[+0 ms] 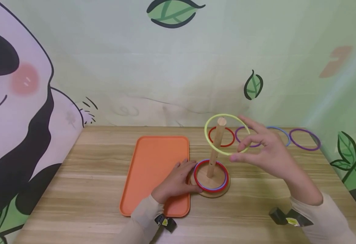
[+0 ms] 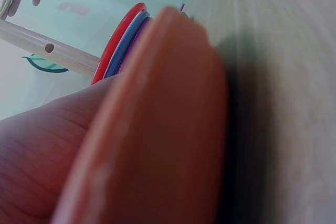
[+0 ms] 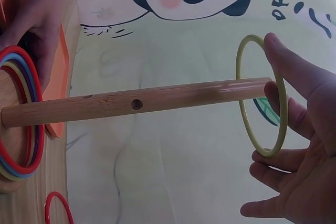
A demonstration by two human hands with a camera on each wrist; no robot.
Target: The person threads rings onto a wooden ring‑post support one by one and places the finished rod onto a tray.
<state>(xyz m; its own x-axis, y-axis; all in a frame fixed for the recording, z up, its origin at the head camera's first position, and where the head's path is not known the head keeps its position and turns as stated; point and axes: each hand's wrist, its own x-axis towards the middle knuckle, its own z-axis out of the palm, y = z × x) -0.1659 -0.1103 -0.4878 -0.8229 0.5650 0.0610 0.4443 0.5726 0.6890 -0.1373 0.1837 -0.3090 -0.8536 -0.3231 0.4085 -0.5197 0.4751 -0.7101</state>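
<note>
Just right of an orange tray (image 1: 153,176), a right hand (image 1: 267,150) holds a yellow ring (image 3: 284,111) around the tip of an upright wooden post (image 1: 218,135).

Tabletop (image 1: 242,217) spreads in front of the post and to its right; a row of loose rings (image 1: 289,137) lies behind and rightward, near the back edge. Right of the post, the right hand's thumb and fingers pinch the ring's rim; left of it, the left hand (image 1: 176,181) curves thumb and fingers around the round base (image 1: 212,195). The raised ring looks thin and pale; stacked rings (image 1: 212,191), red uppermost, circle the post's foot.
</note>
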